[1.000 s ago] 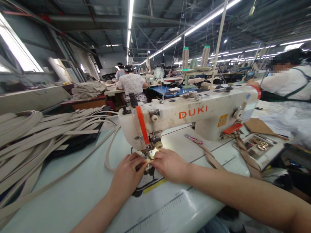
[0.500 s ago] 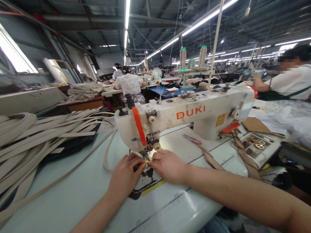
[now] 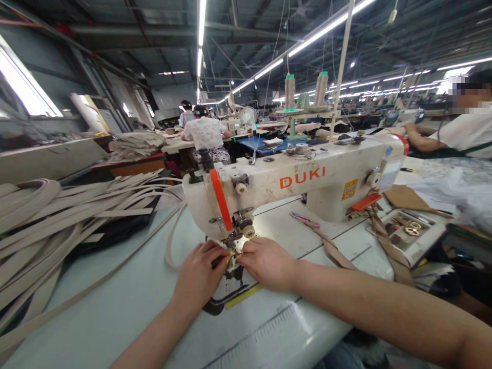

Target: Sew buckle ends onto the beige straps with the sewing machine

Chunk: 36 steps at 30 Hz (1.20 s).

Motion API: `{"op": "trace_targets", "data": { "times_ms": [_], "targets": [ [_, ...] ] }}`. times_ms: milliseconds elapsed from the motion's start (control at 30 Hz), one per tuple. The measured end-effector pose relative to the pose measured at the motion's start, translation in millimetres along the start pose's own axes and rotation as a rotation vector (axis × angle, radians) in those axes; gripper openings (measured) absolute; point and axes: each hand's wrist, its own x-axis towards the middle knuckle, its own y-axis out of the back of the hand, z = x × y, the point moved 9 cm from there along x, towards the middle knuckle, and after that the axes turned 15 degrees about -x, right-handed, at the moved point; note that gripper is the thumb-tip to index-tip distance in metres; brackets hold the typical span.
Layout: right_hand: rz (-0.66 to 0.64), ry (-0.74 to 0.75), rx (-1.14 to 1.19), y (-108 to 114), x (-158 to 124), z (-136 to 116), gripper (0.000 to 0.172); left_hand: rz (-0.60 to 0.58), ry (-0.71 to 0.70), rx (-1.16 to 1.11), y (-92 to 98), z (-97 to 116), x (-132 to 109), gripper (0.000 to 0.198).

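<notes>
Both hands meet under the needle of a white sewing machine [image 3: 269,177] marked DUKI. My left hand [image 3: 200,271] is closed, with thumb and forefinger pinched just left of the presser foot [image 3: 232,242]. From the other side my right hand [image 3: 267,264] pinches close to the same spot, its fingertips almost touching the left ones. What they grip is small and mostly covered by the fingers, so I cannot make it out. A beige strap [image 3: 169,246] loops down beside the machine head and passes out of sight behind my left hand.
Beige straps [image 3: 73,215] are piled on the left. Scissors [image 3: 303,219] and a brown strip [image 3: 334,251] lie right of the needle. Beyond is a tray [image 3: 415,230] with metal buckles. Thread cones [image 3: 289,92] stand behind; co-workers sit ahead and at the right.
My hands keep the same pinch at the needle, with hardly any shift. The co-worker at the right has moved slightly further right in the picture.
</notes>
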Motion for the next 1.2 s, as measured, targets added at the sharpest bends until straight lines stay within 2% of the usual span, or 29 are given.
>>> {"op": "trace_targets", "data": {
  "times_ms": [600,933,1067,1200],
  "targets": [
    [0.005,-0.004,-0.005,-3.0,0.4,0.2,0.019,0.002,-0.018,0.006,0.8,-1.4,0.7,0.022],
    [0.024,-0.015,-0.010,0.7,1.1,0.9,0.022,-0.014,0.024,-0.042,0.4,-3.2,-3.0,0.026],
    [-0.002,-0.045,0.020,0.9,1.1,3.6,0.024,-0.028,0.076,-0.003,12.6,-10.7,-10.5,0.031],
    [-0.012,-0.100,0.080,0.6,-0.2,9.1,0.026,-0.120,0.182,0.208,31.0,-25.3,-22.8,0.035]
  ]
}}
